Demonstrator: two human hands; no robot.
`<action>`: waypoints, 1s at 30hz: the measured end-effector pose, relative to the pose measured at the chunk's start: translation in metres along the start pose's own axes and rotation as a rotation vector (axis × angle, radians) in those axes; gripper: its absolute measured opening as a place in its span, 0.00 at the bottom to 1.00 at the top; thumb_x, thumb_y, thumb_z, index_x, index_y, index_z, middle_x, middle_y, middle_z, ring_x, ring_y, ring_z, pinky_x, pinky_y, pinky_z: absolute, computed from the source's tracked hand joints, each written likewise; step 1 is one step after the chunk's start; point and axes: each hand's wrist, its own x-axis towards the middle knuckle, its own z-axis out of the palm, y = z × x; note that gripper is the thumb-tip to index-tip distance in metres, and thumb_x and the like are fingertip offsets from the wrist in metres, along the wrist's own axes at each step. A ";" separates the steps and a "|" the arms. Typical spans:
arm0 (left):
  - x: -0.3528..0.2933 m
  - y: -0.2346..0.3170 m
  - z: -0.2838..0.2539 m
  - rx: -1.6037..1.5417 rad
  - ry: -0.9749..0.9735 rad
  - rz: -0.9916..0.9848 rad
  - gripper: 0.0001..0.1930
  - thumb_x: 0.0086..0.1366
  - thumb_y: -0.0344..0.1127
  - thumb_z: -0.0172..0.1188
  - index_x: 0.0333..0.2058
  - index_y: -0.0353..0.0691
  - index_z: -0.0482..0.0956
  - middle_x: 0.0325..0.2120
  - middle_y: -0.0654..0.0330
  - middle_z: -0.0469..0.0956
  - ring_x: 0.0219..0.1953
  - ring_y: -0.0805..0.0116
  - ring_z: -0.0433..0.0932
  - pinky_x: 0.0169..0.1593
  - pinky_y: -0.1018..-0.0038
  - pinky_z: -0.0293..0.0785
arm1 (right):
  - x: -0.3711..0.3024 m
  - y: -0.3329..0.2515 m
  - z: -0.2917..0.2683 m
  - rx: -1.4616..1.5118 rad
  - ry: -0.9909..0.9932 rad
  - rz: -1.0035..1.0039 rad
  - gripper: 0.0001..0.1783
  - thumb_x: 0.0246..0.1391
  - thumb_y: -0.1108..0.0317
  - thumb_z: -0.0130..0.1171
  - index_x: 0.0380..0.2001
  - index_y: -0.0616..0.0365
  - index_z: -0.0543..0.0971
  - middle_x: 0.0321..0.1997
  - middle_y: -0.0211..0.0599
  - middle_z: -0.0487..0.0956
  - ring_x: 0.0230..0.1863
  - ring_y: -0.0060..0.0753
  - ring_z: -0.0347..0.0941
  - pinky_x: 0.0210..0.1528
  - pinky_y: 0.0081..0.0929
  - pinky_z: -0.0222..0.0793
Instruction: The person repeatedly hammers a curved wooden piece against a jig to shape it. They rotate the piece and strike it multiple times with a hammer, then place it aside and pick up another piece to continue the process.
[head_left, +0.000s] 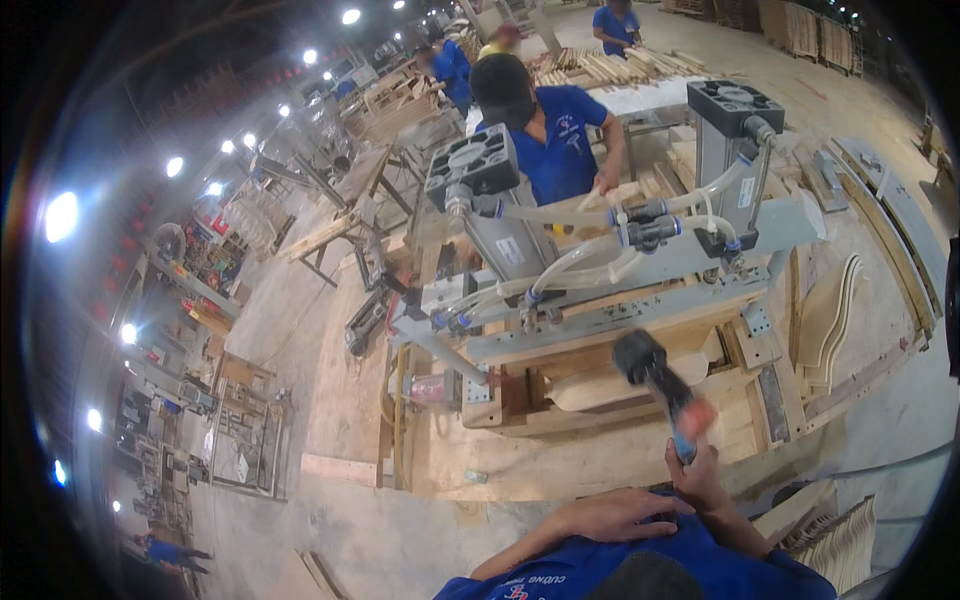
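Observation:
My right hand [697,478] is closed around the lower end of a hammer-like tool [660,380] with a black rounded head and an orange-and-blue handle. Its exact kind is unclear. The head points up and away, over the near side of the clamping machine. My left hand [630,514] lies against the front of my blue shirt, fingers stretched out and holding nothing. Beyond the tool, a pale curved wooden board [610,385] sits in the wooden frame [520,425] of the machine, below its grey metal beam [640,325].
Two upright air cylinders [500,235] with clear hoses [580,265] rise from the machine. Across it stands a person in blue [565,135]. Wavy wooden pieces [828,330] lean at the right; more wavy pieces [840,545] stand beside my right arm. Workbenches [345,205] stand farther left.

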 end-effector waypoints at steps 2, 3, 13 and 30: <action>0.001 0.000 0.001 -0.025 -0.003 0.000 0.23 0.74 0.43 0.50 0.64 0.44 0.67 0.45 0.50 0.80 0.45 0.52 0.80 0.53 0.59 0.73 | 0.000 -0.001 0.001 -0.023 -0.111 0.057 0.16 0.58 0.61 0.60 0.41 0.60 0.71 0.25 0.54 0.78 0.30 0.65 0.76 0.33 0.51 0.71; 0.001 0.000 0.001 -0.034 -0.015 -0.020 0.23 0.74 0.43 0.51 0.64 0.44 0.68 0.45 0.50 0.80 0.46 0.51 0.80 0.53 0.59 0.73 | 0.000 -0.001 0.001 -0.067 -0.176 0.136 0.16 0.57 0.62 0.61 0.40 0.61 0.71 0.25 0.54 0.77 0.30 0.65 0.76 0.33 0.51 0.71; -0.015 0.020 -0.005 0.013 0.178 0.093 0.22 0.72 0.38 0.56 0.62 0.44 0.71 0.47 0.53 0.82 0.48 0.56 0.81 0.54 0.64 0.76 | 0.008 -0.011 -0.010 -0.114 -0.141 -0.096 0.16 0.55 0.64 0.62 0.41 0.59 0.71 0.25 0.53 0.78 0.29 0.63 0.77 0.31 0.52 0.72; -0.141 0.037 -0.195 0.587 1.953 0.040 0.26 0.72 0.32 0.54 0.65 0.33 0.63 0.58 0.44 0.72 0.61 0.57 0.73 0.64 0.65 0.65 | -0.011 0.024 -0.032 -0.171 -0.122 0.262 0.23 0.52 0.64 0.63 0.50 0.60 0.73 0.35 0.55 0.80 0.41 0.66 0.74 0.46 0.48 0.69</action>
